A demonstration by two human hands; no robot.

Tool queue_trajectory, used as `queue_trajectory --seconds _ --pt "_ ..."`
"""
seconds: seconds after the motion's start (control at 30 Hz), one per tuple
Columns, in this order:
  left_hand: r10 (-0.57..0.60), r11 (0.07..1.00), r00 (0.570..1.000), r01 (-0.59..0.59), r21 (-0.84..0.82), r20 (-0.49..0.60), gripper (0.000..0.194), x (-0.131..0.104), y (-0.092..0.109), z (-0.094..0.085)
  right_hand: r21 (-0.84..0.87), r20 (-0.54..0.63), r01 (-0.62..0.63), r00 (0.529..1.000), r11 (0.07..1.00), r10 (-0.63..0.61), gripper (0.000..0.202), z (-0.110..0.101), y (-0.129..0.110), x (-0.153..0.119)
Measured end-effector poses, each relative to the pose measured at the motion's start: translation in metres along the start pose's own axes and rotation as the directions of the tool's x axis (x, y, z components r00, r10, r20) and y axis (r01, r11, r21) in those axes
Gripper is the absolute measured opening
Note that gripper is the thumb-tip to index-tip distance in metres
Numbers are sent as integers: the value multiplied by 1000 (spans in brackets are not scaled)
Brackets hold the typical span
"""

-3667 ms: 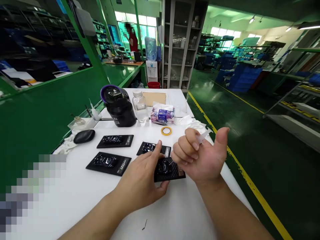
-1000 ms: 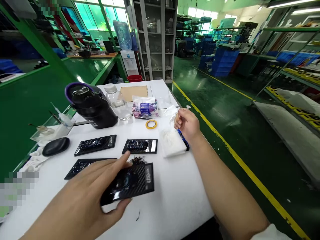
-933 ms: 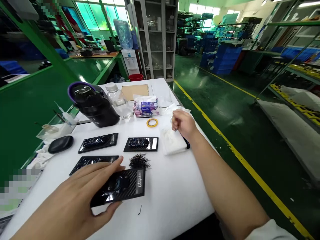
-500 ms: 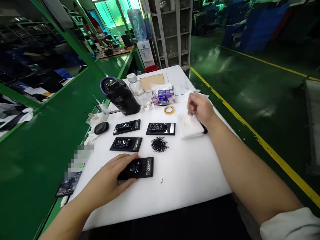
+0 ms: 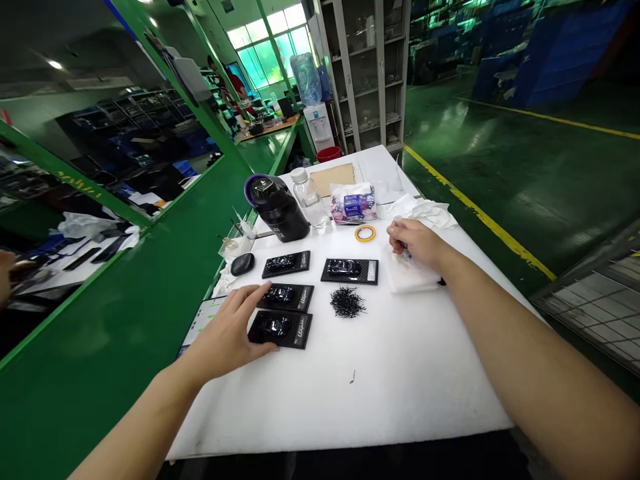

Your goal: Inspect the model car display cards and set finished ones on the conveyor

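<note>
Because the left hand [image 5: 227,330] has brought it alongside the others, the nearest plaque [image 5: 280,327], black with a small dark car on it, now lies flat on the white table [image 5: 400,387]; about 1 second ago it was lifted in that hand, and about half a second ago it sat clearly apart. It is now at the near end of a left-hand column of 3, just beside the middle plaque [image 5: 295,298], with the far plaque [image 5: 286,264] beyond. For the work in hand, I judge this a setting-down: the piece looks placed rather than carried.

That hand is spread wide, thumb at the plaque's near edge, index finger reaching over the left end of the middle plaque; I cannot tell how firmly it bears on either.

To the right, the right hand [image 5: 420,241] is over a white pad [image 5: 407,277], fingers bunched. Something blue [image 5: 406,253] shows at them, but whether they pinch it I cannot tell.

Between the hands, a 4th plaque [image 5: 363,272] lies on the far side of a pile of short black strands [image 5: 347,303].
</note>
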State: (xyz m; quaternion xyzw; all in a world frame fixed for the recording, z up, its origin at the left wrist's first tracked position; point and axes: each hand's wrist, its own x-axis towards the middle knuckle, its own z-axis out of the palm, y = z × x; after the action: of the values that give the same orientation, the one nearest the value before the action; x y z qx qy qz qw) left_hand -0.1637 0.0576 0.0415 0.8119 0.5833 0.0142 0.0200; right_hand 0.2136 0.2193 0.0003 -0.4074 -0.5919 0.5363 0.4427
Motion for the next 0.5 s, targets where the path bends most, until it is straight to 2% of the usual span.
queue_trajectory --seconds 0.1,0.27,0.37,0.5 --pt "22 1000 995 -21 -8 93 113 18 -3 -11 -13 10 -2 1000 1000 3 34 -2 2 1" --pt "36 999 956 -29 -31 290 113 41 2 -20 -48 12 1 1000 999 -1 34 -4 6 2" --pt "37 999 957 -27 -40 289 111 42 7 -20 -65 2 4 1000 998 -3 33 -3 7 2" --pt "-3 1000 961 9 -20 275 111 33 9 -19 -91 -2 9 1000 996 -9 31 -1 6 2"
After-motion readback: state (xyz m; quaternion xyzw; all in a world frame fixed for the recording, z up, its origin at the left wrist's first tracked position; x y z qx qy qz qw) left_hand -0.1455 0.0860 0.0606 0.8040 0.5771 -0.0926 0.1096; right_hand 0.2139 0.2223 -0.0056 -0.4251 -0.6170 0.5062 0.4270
